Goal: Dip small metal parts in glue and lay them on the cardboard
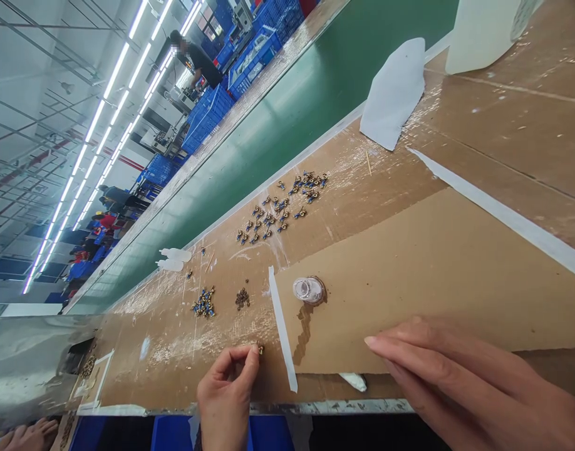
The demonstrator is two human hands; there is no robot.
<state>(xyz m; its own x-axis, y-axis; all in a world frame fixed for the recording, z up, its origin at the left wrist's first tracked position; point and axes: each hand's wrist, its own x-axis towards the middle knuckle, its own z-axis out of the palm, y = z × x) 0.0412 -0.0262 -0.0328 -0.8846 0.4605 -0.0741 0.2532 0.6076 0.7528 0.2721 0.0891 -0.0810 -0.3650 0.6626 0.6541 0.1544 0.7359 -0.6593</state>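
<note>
My left hand [228,391] is closed in a pinch between thumb and index finger. It holds a small brass-coloured metal part [261,349] that sticks out past the fingertips, just above the worktable [170,369]. My right hand [461,376] hovers over a brown cardboard sheet [423,269], its fingers stretched out and nothing visible in them. Between the hands, farther back, a small clear cup [309,290] with whitish contents stands on the cardboard beside a dark wet stain [304,332]. Small brass and blue parts lie in a loose group [278,213] and a tighter pile [204,302].
A pile of small dark brown pieces [242,299] lies near the cardboard. White squeeze bottles [175,257], a wooden stick [368,163] and white paper [395,94] lie toward a green conveyor belt [287,119]. Another person's hands [27,436] show at lower left.
</note>
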